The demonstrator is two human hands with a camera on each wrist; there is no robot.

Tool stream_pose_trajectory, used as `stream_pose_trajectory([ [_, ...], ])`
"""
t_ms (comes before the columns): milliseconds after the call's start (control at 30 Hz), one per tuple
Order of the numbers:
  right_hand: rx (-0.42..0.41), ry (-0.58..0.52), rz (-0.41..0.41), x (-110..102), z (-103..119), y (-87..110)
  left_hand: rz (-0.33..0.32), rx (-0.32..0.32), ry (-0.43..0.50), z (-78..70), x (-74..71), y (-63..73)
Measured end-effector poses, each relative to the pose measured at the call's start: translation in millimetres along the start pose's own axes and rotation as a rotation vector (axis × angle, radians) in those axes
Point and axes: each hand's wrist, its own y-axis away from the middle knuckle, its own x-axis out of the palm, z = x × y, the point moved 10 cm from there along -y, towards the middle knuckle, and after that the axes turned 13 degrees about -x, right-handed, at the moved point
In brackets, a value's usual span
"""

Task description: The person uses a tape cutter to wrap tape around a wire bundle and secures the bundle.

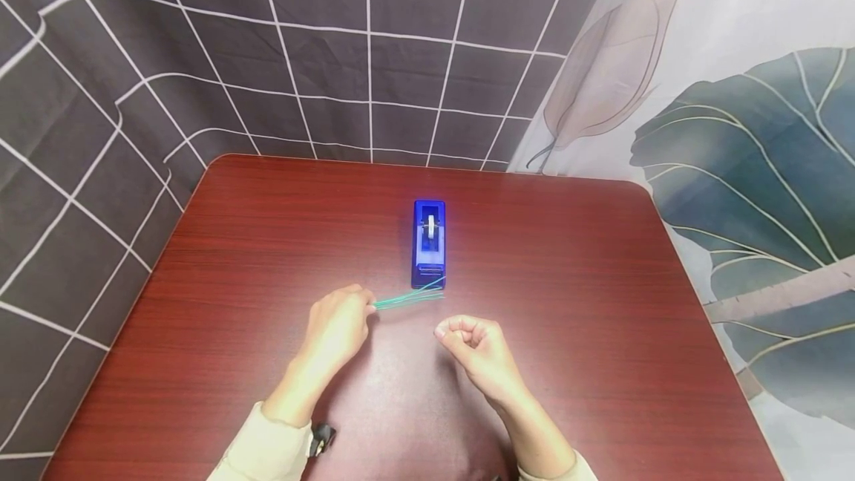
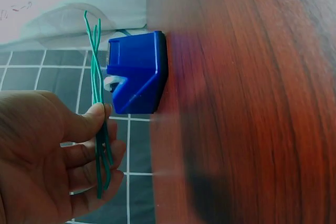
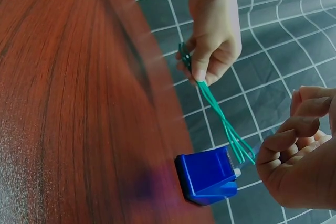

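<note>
My left hand pinches a bundle of thin green wires between thumb and forefinger. The wires' loose ends fan out to the right, just in front of a blue tape dispenser on the table. In the left wrist view, their other ends hang across the remaining fingers. To the right of the wire ends, my right hand has its fingers curled and thumb against the forefinger. Beside those fingertips, the right wrist view shows a faint bluish see-through patch, which looks like a piece of clear tape.
A reddish-brown wooden table lies under both hands. Behind it and to the left hangs a dark grey curtain with a white grid. A pale curtain with large leaves hangs along the right side.
</note>
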Motion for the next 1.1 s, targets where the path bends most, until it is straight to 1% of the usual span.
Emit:
stream_pose_trajectory([
  [167, -0.017, -0.004, 0.001, 0.6, 1.7, -0.3, 0.001, 0.007, 0.005, -4.9, -0.5, 1.0],
  [433, -0.015, -0.006, -0.004, 1.5, 1.5, -1.3, -0.003, 0.042, 0.000, -14.4, -2.4, 2.9],
  [667, -0.020, -0.020, -0.001, 2.7, 2.7, -1.5, 0.001, 0.057, -0.009, -21.3, -2.2, 3.8],
  [800, -0.026, -0.014, -0.002, 3.3, 3.1, -1.9, -0.013, 0.079, -0.017, -26.1, -1.4, 4.6],
  [967, -0.035, -0.005, -0.006, 3.9, 4.5, -2.7, -0.046, 0.119, -0.013, -33.5, -4.4, 6.1],
  [1100, -0.041, 0.000, -0.003, 4.6, 5.1, -3.1, -0.057, 0.136, -0.010, -37.4, -6.1, 6.6],
])
